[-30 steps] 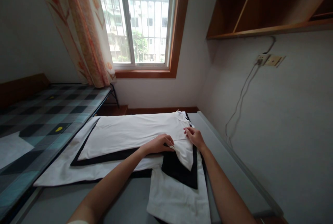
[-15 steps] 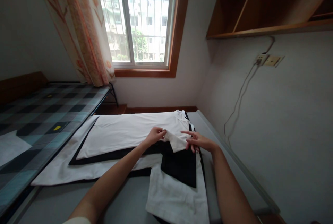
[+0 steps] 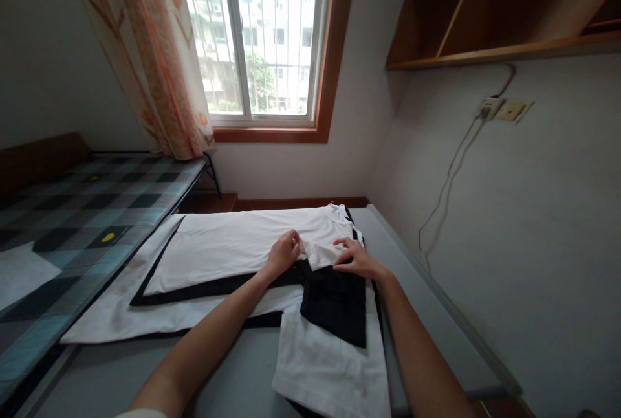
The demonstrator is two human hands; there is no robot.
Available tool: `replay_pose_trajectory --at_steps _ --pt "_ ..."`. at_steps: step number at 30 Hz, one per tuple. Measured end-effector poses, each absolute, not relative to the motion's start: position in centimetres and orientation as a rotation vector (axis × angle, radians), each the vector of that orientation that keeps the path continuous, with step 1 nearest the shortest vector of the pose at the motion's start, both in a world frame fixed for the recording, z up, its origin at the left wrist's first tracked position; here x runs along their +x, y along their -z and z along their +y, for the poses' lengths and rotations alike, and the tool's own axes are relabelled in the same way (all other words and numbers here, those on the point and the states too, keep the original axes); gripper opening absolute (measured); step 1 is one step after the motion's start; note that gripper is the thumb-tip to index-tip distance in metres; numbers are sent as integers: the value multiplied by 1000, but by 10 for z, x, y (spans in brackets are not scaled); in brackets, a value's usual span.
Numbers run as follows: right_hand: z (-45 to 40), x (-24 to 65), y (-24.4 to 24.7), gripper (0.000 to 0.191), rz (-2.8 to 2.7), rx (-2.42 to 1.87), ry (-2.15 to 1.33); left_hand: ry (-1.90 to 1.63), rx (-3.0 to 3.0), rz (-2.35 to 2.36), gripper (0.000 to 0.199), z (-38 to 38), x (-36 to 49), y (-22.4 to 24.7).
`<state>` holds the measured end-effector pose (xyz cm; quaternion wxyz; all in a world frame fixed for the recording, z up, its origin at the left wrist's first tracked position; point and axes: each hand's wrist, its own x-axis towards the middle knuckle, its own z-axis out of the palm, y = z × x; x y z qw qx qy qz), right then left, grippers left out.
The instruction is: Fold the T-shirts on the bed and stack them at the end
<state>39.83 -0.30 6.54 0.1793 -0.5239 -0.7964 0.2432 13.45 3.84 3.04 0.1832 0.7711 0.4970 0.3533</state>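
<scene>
Both forearms reach forward from the lower edge of the view and converge over a layered pile of clothing. The left hand lies low on the upper white garment, knuckles up, its fingers curled in. The right hand comes in from the other side, palm down, fingers bent toward the left hand.

The left grip is nearly closed, beside the turned-back sleeve of the upper white garment; whether cloth is pinched in it, I cannot tell. The right grip is loose, thumb and forefinger parted, at the sleeve's other edge, with no cloth visibly clasped.

The upper white garment lies on top, spread lengthwise on the grey worktop. Beneath it a black garment shows along the near side, its sleeve uncovered; under that lies a larger white garment, its sleeve pointing toward the wearer. A checked bed adjoins on the left, and a wall with a hanging cable rises on the right. The hands hide part of the fold.
</scene>
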Motion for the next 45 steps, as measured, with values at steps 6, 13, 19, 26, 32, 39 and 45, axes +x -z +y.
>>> replay_pose_trajectory --at_steps 6,13,19,26,32,39,45 --pt "-2 391 -65 24 -2264 -1500 -631 -971 2363 1124 30 36 132 -33" --pt "11 389 -46 40 -2033 -1359 -590 -862 2390 1276 39 35 134 -35" --pt "15 383 -35 40 -1778 -1670 -107 -666 2467 1606 38 32 138 -35" --pt "9 378 -34 32 -2080 -1643 -13 -620 2471 1679 39 30 139 -35" --pt "10 372 -28 48 -2027 -1948 43 -636 2507 1656 42 29 139 -35" --pt "15 378 -26 44 -1855 -1995 41 -672 2519 1646 38 28 139 -33" --pt "20 386 -26 37 -1584 -1931 -137 -961 2501 1623 34 24 137 -34"
